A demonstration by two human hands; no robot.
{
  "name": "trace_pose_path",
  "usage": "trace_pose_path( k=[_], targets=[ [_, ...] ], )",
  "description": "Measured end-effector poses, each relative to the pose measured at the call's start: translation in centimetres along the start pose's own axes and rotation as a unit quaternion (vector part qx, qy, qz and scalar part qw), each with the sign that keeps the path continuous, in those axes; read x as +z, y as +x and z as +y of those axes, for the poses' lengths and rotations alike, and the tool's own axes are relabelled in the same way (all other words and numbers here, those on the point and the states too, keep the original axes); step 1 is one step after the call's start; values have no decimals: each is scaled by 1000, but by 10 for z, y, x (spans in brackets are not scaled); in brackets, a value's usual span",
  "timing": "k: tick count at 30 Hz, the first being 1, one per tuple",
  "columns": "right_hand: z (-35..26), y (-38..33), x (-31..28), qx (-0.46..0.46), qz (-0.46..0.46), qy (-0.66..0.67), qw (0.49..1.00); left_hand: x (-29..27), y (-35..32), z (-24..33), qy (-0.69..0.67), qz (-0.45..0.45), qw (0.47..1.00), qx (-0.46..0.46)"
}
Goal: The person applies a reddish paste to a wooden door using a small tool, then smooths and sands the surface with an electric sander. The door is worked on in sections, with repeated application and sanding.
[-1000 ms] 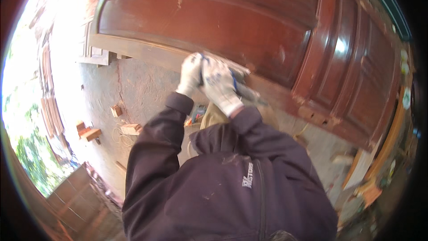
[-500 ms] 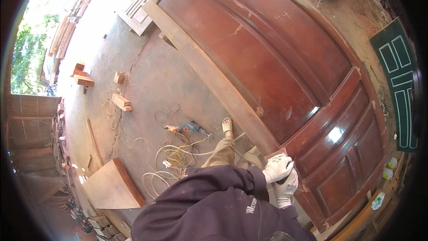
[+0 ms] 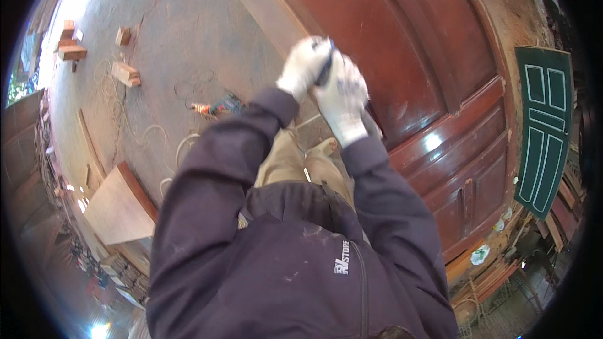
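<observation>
My left hand (image 3: 304,64), in a white work glove, is closed with its fingers drawn in. My right hand (image 3: 342,96), gloved alike with grey print on the back, is closed right beside it. A dark edge shows between the two gloves; whether it is an object or part of a glove I cannot tell. Both hands are over the left edge of a large reddish-brown panelled door (image 3: 402,113) with a glossy finish. Along that edge runs a paler bare wood strip (image 3: 262,14). The gloves hide the part of the edge beneath them.
On the floor to the left lie a blue power tool (image 3: 224,105) with cables, several wood blocks (image 3: 72,52) and a pale board (image 3: 119,207). A dark green panelled door (image 3: 545,132) stands at the far right, near stacked timber (image 3: 568,198).
Both hands have moved up and left along the door's edge, from its near lower part to farther along. The view has shifted too, with more of my arms and torso showing.
</observation>
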State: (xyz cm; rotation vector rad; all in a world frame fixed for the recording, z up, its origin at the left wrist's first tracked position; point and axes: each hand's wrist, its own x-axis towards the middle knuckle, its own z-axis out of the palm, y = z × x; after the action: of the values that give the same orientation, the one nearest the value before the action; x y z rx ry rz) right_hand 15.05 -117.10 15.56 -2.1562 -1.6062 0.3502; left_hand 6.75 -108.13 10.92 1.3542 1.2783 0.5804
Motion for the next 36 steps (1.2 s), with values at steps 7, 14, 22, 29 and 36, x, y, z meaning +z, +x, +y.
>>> trace_pose_path(
  k=[7, 14, 22, 29, 36],
  targets=[
    [21, -32, -4, -9, 11, 89, 996, 7, 2, 0, 78, -10, 997, -3],
    [120, -186, -68, 134, -142, 213, 957, 112, -150, -2, -52, -26, 998, -8],
    [150, -267, -74, 280, -262, 134, 914, 121, -207, -30, -91, -156, 984, -4],
    [89, -131, -33, 319, -241, 175, 900, 49, -84, -14, -202, -89, 975, -16],
    [146, -205, -35, 324, -222, 83, 916, 88, -108, -19, -194, -118, 973, -32]
  ],
)
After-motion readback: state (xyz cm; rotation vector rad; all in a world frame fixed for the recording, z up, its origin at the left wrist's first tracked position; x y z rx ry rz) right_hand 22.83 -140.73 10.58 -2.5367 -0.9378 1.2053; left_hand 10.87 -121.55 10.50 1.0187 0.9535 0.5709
